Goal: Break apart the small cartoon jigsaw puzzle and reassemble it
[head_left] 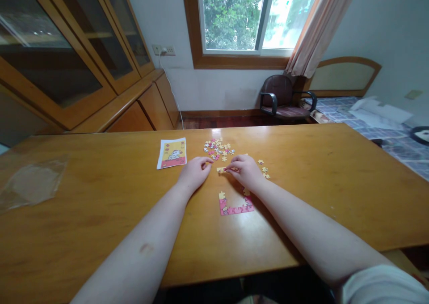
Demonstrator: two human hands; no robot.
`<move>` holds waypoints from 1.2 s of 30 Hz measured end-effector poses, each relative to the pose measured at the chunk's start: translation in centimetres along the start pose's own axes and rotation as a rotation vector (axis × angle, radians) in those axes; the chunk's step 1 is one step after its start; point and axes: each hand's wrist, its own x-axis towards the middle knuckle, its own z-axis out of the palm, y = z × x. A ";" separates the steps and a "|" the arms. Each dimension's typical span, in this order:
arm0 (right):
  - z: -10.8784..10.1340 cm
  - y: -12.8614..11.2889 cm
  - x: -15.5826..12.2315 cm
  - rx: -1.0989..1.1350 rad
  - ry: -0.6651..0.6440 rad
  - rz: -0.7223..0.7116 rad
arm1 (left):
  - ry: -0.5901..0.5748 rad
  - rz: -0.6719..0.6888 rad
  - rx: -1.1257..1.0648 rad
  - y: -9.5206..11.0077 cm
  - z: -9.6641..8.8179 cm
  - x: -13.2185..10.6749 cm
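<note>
My right hand (246, 170) reaches over the table, thumb and fingers pinched at a small jigsaw puzzle piece at the end of a short yellow strip of joined pieces (220, 170); the fingers partly cover it. To the left, my left hand (194, 175) rests on the table, loosely curled with a gap between thumb and forefinger and nothing visible in it. Closer to me lies a partly joined puzzle border (236, 210), pink along the bottom with yellow at its sides. Beyond my hands is a pile of loose puzzle pieces (217, 148).
A picture card (172, 154) with a white animal on yellow and pink lies left of the pile. Several yellow pieces (265, 170) sit right of my right hand. A clear plastic bag (33, 183) is at the table's far left. Behind the table stands a chair (281, 96).
</note>
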 end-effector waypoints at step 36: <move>1.0 -1.0 0.2 -0.056 -0.092 0.019 | -0.121 0.045 0.080 0.3 0.7 0.1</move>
